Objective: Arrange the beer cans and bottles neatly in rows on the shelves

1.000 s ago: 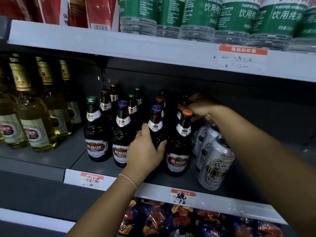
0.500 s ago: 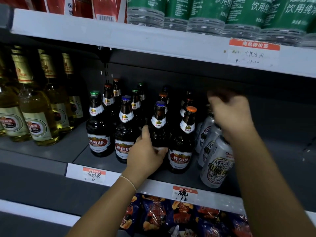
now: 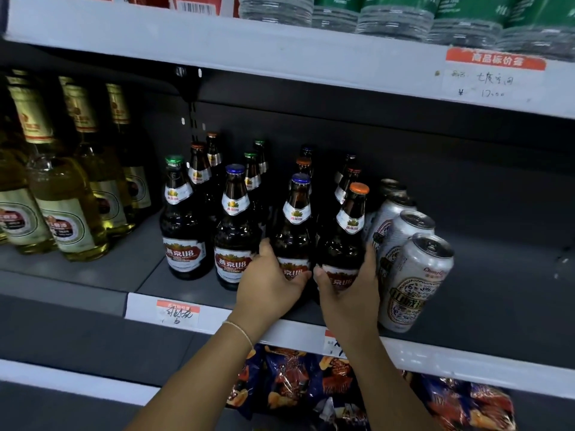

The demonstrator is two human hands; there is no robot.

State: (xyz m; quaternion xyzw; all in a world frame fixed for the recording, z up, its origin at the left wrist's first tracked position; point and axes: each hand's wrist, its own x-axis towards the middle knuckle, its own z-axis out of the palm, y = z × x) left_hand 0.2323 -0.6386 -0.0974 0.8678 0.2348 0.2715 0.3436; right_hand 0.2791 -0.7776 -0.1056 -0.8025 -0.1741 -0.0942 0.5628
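Dark brown beer bottles stand in rows on the grey middle shelf (image 3: 93, 275). My left hand (image 3: 270, 284) grips the base of the front bottle with the blue cap (image 3: 295, 225). My right hand (image 3: 348, 287) grips the base of the front bottle with the orange cap (image 3: 350, 231) right beside it. Two more front bottles, one green-capped (image 3: 182, 225) and one blue-capped (image 3: 233, 231), stand to the left. A row of silver beer cans (image 3: 413, 281) runs backward just right of my right hand, with the front can touching my wrist area.
Pale yellow bottles (image 3: 65, 209) fill the shelf's left end. The shelf right of the cans is bare grey metal. Water bottles (image 3: 395, 17) sit on the shelf above, snack bags (image 3: 295, 387) below. Price tags (image 3: 177, 312) hang on the shelf edge.
My right hand came down from the bottle tops at the back and now grips the orange-capped front bottle. My left hand stays on the blue-capped bottle. The camera has moved closer.
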